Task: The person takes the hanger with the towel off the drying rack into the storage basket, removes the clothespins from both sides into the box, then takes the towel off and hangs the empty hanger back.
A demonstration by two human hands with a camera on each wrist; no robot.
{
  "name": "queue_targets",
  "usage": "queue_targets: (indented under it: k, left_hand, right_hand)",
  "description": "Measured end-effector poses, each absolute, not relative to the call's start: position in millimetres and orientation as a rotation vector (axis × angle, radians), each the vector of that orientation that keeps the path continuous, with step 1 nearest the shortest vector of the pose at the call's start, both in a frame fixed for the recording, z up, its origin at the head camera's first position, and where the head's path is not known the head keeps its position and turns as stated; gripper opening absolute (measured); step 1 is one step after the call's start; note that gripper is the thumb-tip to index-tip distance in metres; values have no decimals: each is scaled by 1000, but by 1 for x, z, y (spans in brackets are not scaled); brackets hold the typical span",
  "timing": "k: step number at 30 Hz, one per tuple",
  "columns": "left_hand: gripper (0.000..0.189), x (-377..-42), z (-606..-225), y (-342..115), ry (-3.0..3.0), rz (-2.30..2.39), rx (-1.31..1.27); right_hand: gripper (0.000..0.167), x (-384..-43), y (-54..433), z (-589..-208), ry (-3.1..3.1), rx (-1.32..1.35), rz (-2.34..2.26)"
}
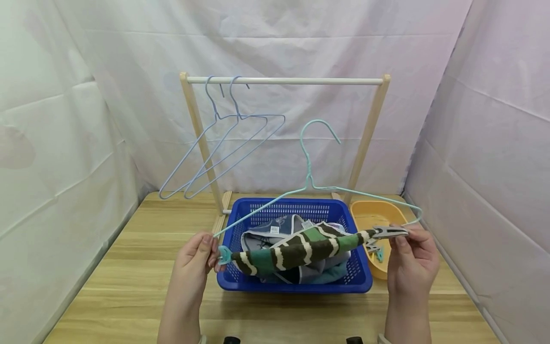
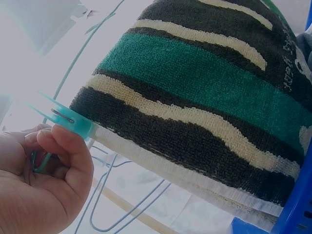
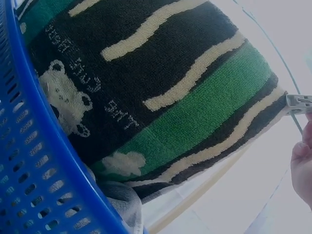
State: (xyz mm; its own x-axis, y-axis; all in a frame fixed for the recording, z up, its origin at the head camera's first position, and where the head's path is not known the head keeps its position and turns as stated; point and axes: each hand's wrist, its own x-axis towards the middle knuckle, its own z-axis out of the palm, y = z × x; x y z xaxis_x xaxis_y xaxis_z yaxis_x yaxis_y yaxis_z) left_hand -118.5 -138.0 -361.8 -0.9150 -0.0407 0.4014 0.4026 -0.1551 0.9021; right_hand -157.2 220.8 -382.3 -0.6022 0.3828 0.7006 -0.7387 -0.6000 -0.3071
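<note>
A mint-green wire hanger (image 1: 308, 165) is held up by both hands, its hook pointing upward. From its two lower ends hangs a towel striped in green, dark brown and cream (image 1: 296, 255), with a bear figure and lettering visible in the right wrist view. My left hand (image 1: 193, 258) curls its fingers round the hanger's left end, beside a teal clothespin (image 2: 73, 119) that clamps one towel corner. At the other corner, my right hand (image 1: 411, 260) pinches a grey clothespin (image 1: 390, 232) between thumb and fingers, close to the hanger's right end.
Below the towel stands a blue basket (image 1: 296, 288) of folded cloths. A yellow basin (image 1: 378, 207) with several clothespins (image 1: 380, 254) is at its right. Behind rises a wooden rack with a white rail (image 1: 309, 81), where two blue hangers (image 1: 198, 143) hang toward the left.
</note>
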Motion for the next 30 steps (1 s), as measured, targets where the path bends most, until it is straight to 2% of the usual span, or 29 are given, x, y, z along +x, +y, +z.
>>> queue_targets:
  k: [16,23,30]
  left_hand:
    - [36,-120,-359,-136,-1763,-2153,-313]
    - [39,-120,-356,-134,-1759,-2149,-261]
    - [41,-120,-354,-132,-1747,-2153,-180]
  right_hand:
    - [9,-162,229,-388,-665,645,2284]
    - [7,-173,243,-398,-780,353,2296]
    - [4,-188,263,-408,-1217,-33,2134]
